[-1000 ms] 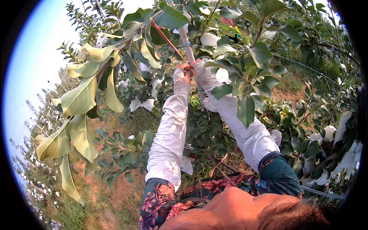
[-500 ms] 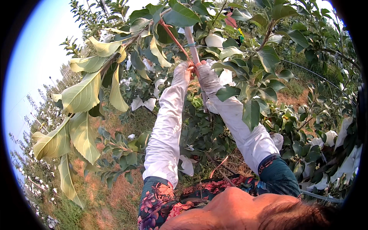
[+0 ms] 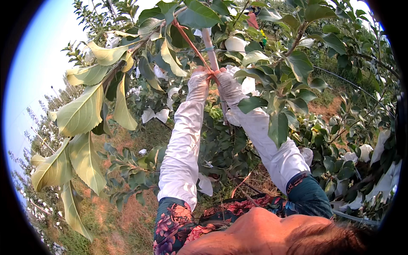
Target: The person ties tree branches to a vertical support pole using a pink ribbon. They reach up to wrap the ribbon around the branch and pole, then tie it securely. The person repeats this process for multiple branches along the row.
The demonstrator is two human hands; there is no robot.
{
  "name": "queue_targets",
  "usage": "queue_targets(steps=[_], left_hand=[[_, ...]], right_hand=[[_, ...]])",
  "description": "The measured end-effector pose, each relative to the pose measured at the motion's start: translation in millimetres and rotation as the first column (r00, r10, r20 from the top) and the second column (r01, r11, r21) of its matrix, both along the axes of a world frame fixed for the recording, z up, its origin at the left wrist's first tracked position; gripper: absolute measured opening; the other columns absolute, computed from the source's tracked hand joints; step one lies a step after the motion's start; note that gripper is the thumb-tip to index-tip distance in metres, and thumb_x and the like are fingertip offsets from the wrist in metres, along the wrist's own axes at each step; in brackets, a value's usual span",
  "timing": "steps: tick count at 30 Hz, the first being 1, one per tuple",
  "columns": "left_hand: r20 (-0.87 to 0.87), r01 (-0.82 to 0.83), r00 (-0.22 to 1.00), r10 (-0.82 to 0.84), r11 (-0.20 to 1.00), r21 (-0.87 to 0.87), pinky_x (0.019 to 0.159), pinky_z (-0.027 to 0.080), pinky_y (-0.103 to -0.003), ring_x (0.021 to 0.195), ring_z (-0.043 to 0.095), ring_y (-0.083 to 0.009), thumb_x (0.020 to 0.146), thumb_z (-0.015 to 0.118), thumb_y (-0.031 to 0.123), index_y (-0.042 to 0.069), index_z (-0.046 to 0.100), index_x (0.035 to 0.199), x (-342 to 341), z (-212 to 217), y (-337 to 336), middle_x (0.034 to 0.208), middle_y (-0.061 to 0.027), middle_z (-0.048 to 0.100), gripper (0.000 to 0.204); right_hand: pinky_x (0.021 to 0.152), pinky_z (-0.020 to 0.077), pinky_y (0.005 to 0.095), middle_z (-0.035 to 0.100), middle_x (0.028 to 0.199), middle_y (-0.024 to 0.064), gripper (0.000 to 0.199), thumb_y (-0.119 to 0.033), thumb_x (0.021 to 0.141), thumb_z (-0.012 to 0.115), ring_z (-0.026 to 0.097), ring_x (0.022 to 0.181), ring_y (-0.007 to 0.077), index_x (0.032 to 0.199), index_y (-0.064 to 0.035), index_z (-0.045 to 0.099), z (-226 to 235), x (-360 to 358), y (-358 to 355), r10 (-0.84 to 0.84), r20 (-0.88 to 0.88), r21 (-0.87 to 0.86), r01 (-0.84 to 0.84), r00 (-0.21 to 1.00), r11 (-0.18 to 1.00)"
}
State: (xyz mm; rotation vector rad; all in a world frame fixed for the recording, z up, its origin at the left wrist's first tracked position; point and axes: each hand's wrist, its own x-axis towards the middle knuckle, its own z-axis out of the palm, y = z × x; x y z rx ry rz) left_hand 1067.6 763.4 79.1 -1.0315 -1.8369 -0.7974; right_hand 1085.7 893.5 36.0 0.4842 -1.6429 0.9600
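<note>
A red twine [image 3: 192, 46] runs from a leafy branch [image 3: 146, 39] at the upper left down to a pale upright pole [image 3: 209, 47]. My left hand [image 3: 198, 81] is closed on the twine at the pole's left side. Just right of it, my right hand [image 3: 226, 83] is closed on the twine too, close against the pole. Both hands wear pale, soiled coverings with the fingertips bare. A small knot or crossing of twine shows between them, but its details are hidden by the fingers.
Large leaves [image 3: 80, 108] hang from the branch at the left. Leafy twigs [image 3: 278, 91] reach in beside my right forearm. A thin wire [image 3: 352, 85] crosses at the right. White bags [image 3: 236, 44] hang among the trees. Someone in red [image 3: 253, 21] is partly visible at the back.
My left hand has shifted slightly left and turned, so fewer of its fingers show. The branch and its leaves have moved a little left and down. Both hands stay on the twine.
</note>
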Motion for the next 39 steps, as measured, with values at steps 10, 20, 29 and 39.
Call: queue_targets(steps=[10, 20, 29, 39], left_hand=[[0.48, 0.213, 0.832, -0.279, 0.959, 0.188, 0.063, 0.044, -0.037, 0.078, 0.057, -0.0287, 0.081, 0.056, 0.012, 0.008, 0.055, 0.089, -5.8, -1.7, 6.4, 0.084, -0.0127, 0.056, 0.01], [0.081, 0.068, 0.993, -0.083, 0.984, 0.166, 0.056, 0.045, -0.041, 0.064, 0.057, -0.0327, 0.079, 0.057, 0.014, 0.008, 0.055, 0.088, -25.1, -34.0, -1.9, 0.07, -0.0132, 0.056, 0.011], [0.077, 0.044, 0.996, -0.045, 0.999, 0.019, 0.062, 0.046, -0.037, 0.072, 0.058, -0.0323, 0.076, 0.06, 0.005, 0.01, 0.058, 0.091, 1.3, -7.6, -2.2, 0.078, -0.0132, 0.059, 0.016], [0.291, -0.024, 0.957, -0.009, 0.994, 0.109, 0.053, 0.042, -0.031, 0.059, 0.052, -0.0205, 0.08, 0.058, 0.015, 0.006, 0.058, 0.083, -150.0, -71.1, -20.4, 0.071, -0.0056, 0.055, 0.01]], right_hand=[[0.063, 0.0464, 0.03, 0.057, 0.077, 0.0075, 0.012, -0.003, 0.082, 0.055, 0.057, 0.07, 0.0197, 0.093, -0.0041, 0.058, 15.3, 8.3, 6.8, 0.437, 0.05, -0.263, -0.41, 0.898, 0.873], [0.041, 0.04, 0.0193, 0.054, 0.063, -0.0001, 0.011, -0.006, 0.084, 0.056, 0.049, 0.047, 0.0051, 0.095, -0.0035, 0.057, 49.3, 46.6, -6.0, 0.465, 0.392, -0.085, -0.472, 0.794, 0.877], [0.043, 0.0395, 0.0189, 0.056, 0.065, -0.0002, 0.013, -0.017, 0.09, 0.05, 0.052, 0.049, 0.0048, 0.088, -0.0061, 0.057, 42.0, 33.4, 15.5, 0.604, 0.473, -0.298, -0.529, 0.642, 0.795], [0.04, 0.0332, 0.0222, 0.047, 0.055, -0.0005, 0.018, -0.021, 0.085, 0.055, 0.045, 0.042, 0.0084, 0.082, -0.0029, 0.054, 51.1, 52.3, 3.5, 0.855, 0.388, -0.473, -0.721, 0.345, 0.506]])
